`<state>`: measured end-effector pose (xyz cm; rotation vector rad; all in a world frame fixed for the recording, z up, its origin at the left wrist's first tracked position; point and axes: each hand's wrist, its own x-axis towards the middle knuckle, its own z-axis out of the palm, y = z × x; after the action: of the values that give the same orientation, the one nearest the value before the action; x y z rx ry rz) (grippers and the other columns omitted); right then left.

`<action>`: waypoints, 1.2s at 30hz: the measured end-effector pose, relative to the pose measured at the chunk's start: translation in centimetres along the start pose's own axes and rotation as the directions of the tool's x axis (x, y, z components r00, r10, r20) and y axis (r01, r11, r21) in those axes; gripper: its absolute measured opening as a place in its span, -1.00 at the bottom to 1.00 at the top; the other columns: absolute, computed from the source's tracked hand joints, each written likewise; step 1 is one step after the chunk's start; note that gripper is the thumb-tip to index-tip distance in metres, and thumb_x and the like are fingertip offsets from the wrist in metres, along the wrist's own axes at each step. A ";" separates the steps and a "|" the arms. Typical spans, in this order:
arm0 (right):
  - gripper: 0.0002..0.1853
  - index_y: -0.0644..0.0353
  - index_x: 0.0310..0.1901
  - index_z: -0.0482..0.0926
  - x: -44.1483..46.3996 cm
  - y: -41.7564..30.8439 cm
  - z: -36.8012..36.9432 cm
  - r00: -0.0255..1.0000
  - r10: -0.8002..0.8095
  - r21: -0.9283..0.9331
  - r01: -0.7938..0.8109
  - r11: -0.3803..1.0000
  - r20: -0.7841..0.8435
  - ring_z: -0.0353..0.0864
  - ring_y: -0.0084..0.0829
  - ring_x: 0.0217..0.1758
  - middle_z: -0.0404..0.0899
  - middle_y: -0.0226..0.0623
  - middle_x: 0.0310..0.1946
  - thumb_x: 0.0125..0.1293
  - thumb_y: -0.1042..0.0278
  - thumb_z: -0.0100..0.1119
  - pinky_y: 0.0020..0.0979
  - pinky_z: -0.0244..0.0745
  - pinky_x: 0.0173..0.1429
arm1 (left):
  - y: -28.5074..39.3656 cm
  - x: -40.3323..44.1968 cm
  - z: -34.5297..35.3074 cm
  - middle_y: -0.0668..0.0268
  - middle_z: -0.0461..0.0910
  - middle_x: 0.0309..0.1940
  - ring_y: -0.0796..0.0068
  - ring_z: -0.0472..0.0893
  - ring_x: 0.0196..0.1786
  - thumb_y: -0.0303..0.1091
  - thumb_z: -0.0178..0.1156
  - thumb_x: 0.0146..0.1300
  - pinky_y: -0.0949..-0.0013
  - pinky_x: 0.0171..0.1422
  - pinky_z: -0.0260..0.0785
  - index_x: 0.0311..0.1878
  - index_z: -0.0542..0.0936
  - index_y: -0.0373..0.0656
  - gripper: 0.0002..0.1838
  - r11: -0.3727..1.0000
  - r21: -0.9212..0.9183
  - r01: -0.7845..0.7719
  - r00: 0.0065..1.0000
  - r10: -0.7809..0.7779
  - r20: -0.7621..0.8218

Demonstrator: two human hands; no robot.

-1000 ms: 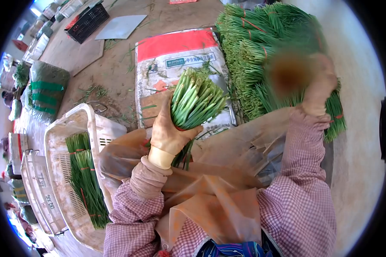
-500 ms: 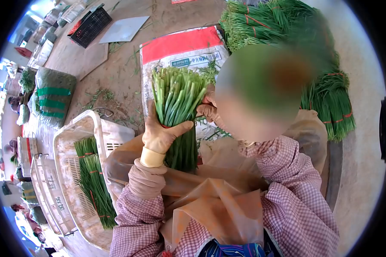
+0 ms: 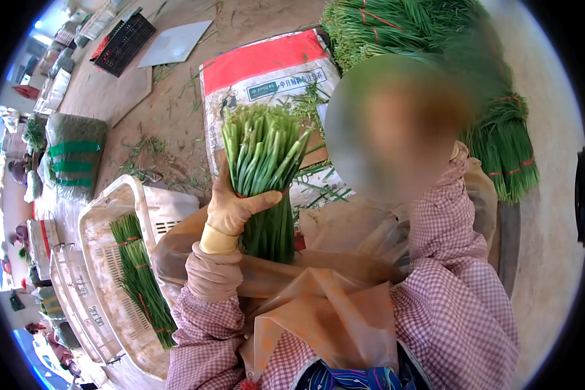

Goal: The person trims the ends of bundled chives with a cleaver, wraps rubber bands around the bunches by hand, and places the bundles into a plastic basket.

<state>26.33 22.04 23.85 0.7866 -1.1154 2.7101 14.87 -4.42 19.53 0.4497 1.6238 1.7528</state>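
My left hand (image 3: 234, 207), in a tan glove, is wrapped round a bunch of garlic chives (image 3: 266, 153). The pale cut ends point up and away from me, and the dark green leaves hang down over my lap. A bit of red band shows by the thumb. On the right, my forearm in its checked sleeve (image 3: 445, 224) reaches up toward the stacked chives. A blurred patch hides my right hand and its fingers, so what it touches cannot be seen.
Red-banded chive bundles (image 3: 504, 156) are piled at right and far right. A printed white-and-red sack (image 3: 266, 62) lies ahead, with trimmings on it. Left of me stands a white plastic basket (image 3: 101, 273) holding tied bundles. A black crate (image 3: 125, 49) sits farther off.
My right hand has left the side of the bunch and moved right, toward the piled chives, behind the blur. My left hand keeps its hold, shifted slightly left in view.
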 end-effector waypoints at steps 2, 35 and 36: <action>-0.81 0.27 -0.25 0.55 0.3 1.9 0.0 0.879 0.257 -0.578 -0.461 0.673 -0.402 0.48 -0.65 -0.51 0.53 -0.43 -0.54 0.27 0.31 0.25 -0.52 0.47 -0.36 | 0.5 0.2 0.3 0.19 0.60 0.00 0.34 0.62 -0.01 -0.64 0.49 -0.22 0.30 0.16 0.46 0.26 0.36 -0.27 -0.15 0.999 -0.054 0.003 1.000 -0.003 0.010; -0.88 0.21 -0.32 0.55 0.6 1.9 -0.5 0.869 0.247 -0.056 -0.299 0.953 -0.428 0.39 -0.64 -0.69 0.44 -0.49 -0.66 0.21 0.36 0.23 -0.54 0.36 -0.56 | -0.3 0.0 -1.0 0.24 0.62 -0.02 0.38 0.59 0.00 -0.55 0.47 -0.18 0.31 0.15 0.43 0.22 0.43 -0.27 -0.23 0.981 -0.116 0.156 0.986 -0.149 0.070; -0.87 0.22 -0.29 0.53 0.2 1.5 -1.4 0.940 0.044 0.127 -0.001 0.992 -0.339 0.38 -0.63 -0.69 0.42 -0.49 -0.66 0.22 0.37 0.23 -0.52 0.38 -0.54 | -0.3 0.0 -0.9 0.24 0.62 -0.02 0.38 0.59 0.00 -0.55 0.47 -0.18 0.31 0.14 0.43 0.22 0.43 -0.27 -0.23 0.981 -0.096 0.168 0.985 -0.164 0.057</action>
<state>25.10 21.93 22.17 0.2953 -0.8879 2.8101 14.33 -5.12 19.10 0.2980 1.4877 1.6762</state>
